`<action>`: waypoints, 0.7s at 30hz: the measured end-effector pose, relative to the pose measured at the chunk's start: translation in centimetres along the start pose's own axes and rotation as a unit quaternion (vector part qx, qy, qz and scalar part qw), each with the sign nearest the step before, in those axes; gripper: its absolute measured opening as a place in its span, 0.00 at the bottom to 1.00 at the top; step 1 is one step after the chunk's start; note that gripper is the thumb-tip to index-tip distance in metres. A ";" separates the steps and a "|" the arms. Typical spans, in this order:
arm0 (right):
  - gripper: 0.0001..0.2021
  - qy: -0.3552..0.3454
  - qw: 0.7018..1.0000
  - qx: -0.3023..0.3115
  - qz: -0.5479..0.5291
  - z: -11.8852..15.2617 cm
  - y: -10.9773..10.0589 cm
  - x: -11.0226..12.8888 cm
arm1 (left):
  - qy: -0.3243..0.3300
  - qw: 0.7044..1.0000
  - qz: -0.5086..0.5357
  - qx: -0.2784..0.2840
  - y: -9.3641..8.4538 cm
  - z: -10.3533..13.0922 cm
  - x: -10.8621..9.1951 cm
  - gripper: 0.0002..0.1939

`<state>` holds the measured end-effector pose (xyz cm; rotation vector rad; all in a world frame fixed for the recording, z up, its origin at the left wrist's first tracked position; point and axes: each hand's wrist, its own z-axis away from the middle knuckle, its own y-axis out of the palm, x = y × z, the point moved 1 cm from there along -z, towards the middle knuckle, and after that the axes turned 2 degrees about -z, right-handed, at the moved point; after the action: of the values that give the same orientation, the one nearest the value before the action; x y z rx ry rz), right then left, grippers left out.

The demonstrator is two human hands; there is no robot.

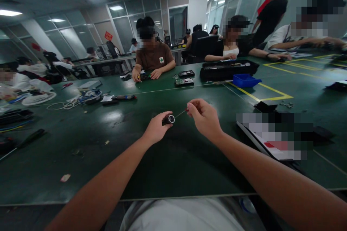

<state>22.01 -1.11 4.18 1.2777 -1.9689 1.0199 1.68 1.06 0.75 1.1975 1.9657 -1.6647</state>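
My left hand [157,128] is closed round a short black flashlight [166,119], whose silver-rimmed round end faces me. Opposite it, my right hand [202,115] pinches a thin screwdriver [181,114]; a bit of red shows at the fingertips and the rest of its handle is hidden. The screwdriver's metal shaft points left and its tip is close to the flashlight's rim. Whether the tip touches the rim or goes inside, I cannot make out. Both hands are held above the green table [173,168].
A co-worker [154,56] sits across the table. Opened hard drives [184,81], a long black casing [229,70] and a blue tray [246,80] lie ahead. To the left are a power tool [124,97] and coiled cable; to the right, a white-edged booklet [267,140].
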 end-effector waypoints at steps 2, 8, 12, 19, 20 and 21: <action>0.11 0.009 0.998 0.013 -0.065 0.1 0.1 -0.1 | 0.008 1.000 -0.010 -0.008 -0.3 0.1 0.2 0.22; 0.09 0.013 0.996 0.040 -0.073 0.1 0.5 -0.7 | 0.012 1.000 -0.007 -0.012 -0.5 0.1 0.3 0.22; 0.09 0.007 0.997 0.050 -0.061 0.2 0.7 -0.9 | 0.015 1.000 -0.003 0.000 -0.3 0.2 0.3 0.22; 0.12 0.006 0.998 0.060 -0.028 0.4 0.4 -0.6 | 0.033 0.999 -0.008 -0.003 -0.5 0.3 0.3 0.22; 0.14 0.005 0.998 0.063 -0.017 0.4 0.4 -0.5 | 0.035 0.999 -0.012 0.000 -0.5 0.3 0.3 0.22; 0.16 0.003 0.998 0.064 -0.010 0.5 0.4 -0.4 | 0.037 0.999 -0.017 0.003 -0.5 0.3 0.2 0.22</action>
<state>21.77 -1.21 3.46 1.3572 -1.9099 1.1544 1.10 0.88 0.81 1.2508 2.0373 -1.6673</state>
